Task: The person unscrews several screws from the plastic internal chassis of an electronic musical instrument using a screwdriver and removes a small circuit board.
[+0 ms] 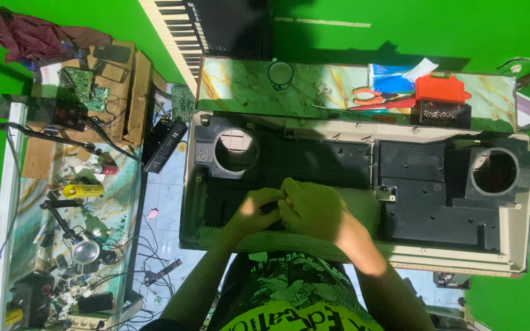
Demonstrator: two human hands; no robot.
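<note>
So this is looking straight down at an opened-up keyboard case (363,184), beige shell with black plastic inside, lying across the person's lap area in front of a marble-patterned shelf (240,86). Two round speaker holes in it, one on the left (236,151) and one on the right (495,172). Both hands are bunched together near the middle of the front edge: the left hand (254,211) has its fingers curled in and pinched on something small and dark right where it meets the right hand (311,208), which is also curled over the same spot. Can't tell what the little part is, it's hidden between the fingers. On the shelf behind I count one mug (281,73), one pair of orange-handled pliers (369,95), one orange box (441,87) sitting on a dark box, and one blue packet (391,79). Off to the left there's a messy bench (7,184) with two green circuit boards (84,86), one yellow tube (83,190), a reddish rag (29,34) and a tangle of wires. One strip of piano keys (176,30) leans at the top.
</note>
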